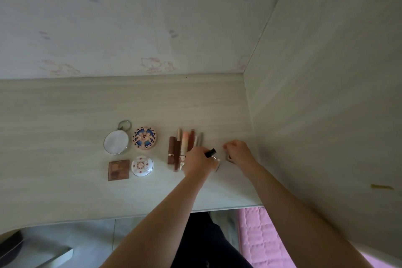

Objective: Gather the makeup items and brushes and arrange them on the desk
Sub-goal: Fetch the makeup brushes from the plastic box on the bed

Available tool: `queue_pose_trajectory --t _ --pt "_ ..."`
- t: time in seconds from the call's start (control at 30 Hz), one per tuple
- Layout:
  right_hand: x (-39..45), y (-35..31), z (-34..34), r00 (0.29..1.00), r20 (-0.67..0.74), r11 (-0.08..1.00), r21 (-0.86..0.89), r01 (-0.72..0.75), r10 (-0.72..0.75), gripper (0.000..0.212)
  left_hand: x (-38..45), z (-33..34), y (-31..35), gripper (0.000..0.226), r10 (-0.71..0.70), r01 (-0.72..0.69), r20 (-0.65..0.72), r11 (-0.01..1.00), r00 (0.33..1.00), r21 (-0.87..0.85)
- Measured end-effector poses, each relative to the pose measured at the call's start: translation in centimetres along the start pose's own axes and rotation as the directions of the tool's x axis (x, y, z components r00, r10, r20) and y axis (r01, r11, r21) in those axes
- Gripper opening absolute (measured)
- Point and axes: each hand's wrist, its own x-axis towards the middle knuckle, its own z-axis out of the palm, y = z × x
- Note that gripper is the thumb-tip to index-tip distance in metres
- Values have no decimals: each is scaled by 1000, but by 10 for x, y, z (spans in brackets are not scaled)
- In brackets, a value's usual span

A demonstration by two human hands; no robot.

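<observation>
the desk [65, 111] was pale wood, set into a corner against a wall [130, 17] and a side panel [326, 93]. on its left part lay four flat items in a two-by-two block: a round mirror [116, 142] with a ring at the top, a patterned compact [145, 138] just right of it, a brown square palette [118, 169] below the mirror, and a white round compact [142, 165] beside the palette. right of these lay a row of tubes [183, 146], side by side and touching, pointing toward the wall, with a dark brown lipstick [171, 150] at the row's left end.

the left hand [199, 162] lay over the near right end of that row, fingers curled round a black-tipped pen [210, 153] whose dark end stuck out to the right, past the knuckles. a small clear thing showed just under that hand, too blurred to name.

the right hand [238, 151] was just right of the left, apart from the tubes, fingers curled downward against the desk; whether it pinched anything could not be told. a small metal-looking object [228, 158] sat at its left edge, blurred.

below the desk edge showed pink quilted fabric [256, 237].
</observation>
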Motion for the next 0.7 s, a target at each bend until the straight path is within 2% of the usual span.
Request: queue_pose_trajectory --t 0.17,0.37,0.47,0.7 --pt "4 7 -7 999 -41 1000 13 -7 8 11 16 1 16 19 65 -66 15 993 998 94" --pt "2 11 -9 993 -38 988 -111 109 -114 31 42 -1 35 12 132 -127 -24 983 991 129" --pt "1 13 -9 988 -47 981 -133 140 -147 29 51 -2 42 12 172 -165 -32 974 985 153" --pt "-2 12 -6 979 -67 975 -124 182 -191 19 58 0 43 12 269 -220 -65 886 961 408"
